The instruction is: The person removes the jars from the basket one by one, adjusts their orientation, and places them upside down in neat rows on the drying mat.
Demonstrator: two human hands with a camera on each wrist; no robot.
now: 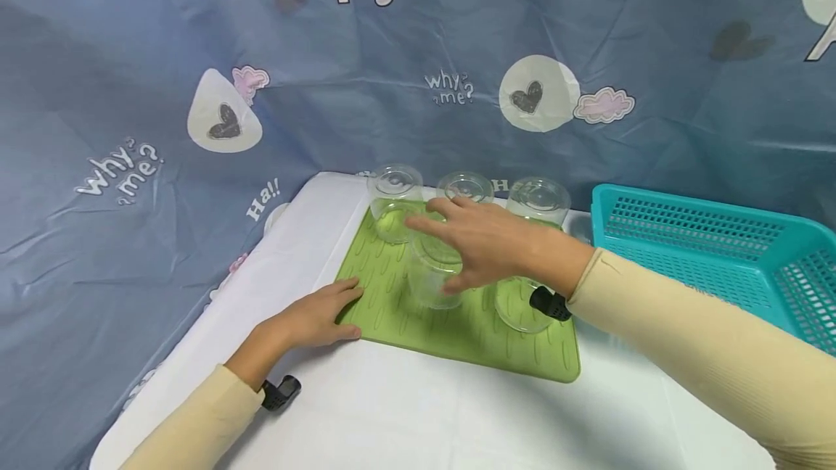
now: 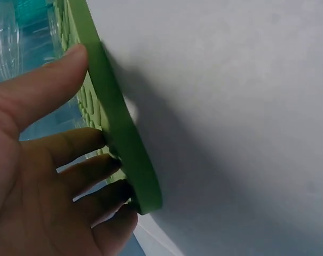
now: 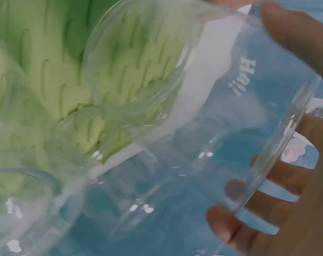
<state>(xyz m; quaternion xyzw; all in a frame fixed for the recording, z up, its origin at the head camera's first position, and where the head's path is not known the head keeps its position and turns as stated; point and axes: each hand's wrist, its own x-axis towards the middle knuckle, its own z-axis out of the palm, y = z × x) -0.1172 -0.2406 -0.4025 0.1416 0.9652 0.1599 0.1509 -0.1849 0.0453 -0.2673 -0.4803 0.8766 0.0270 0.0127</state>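
A clear plastic cup stands near the middle of a green ridged mat. My right hand holds it from above, thumb on one side and fingers on the other. Through its wall in the right wrist view, fingertips show. At the mat's front left corner, my left hand rests with fingers spread along the edge. More clear cups stand about: a back left cup, a back middle cup, partly hidden by my right hand, a back right cup and a front right cup.
To the right of the mat is a turquoise plastic basket with slotted walls. A white cloth covers the table. Behind it hangs a blue printed sheet, close to the back cups.
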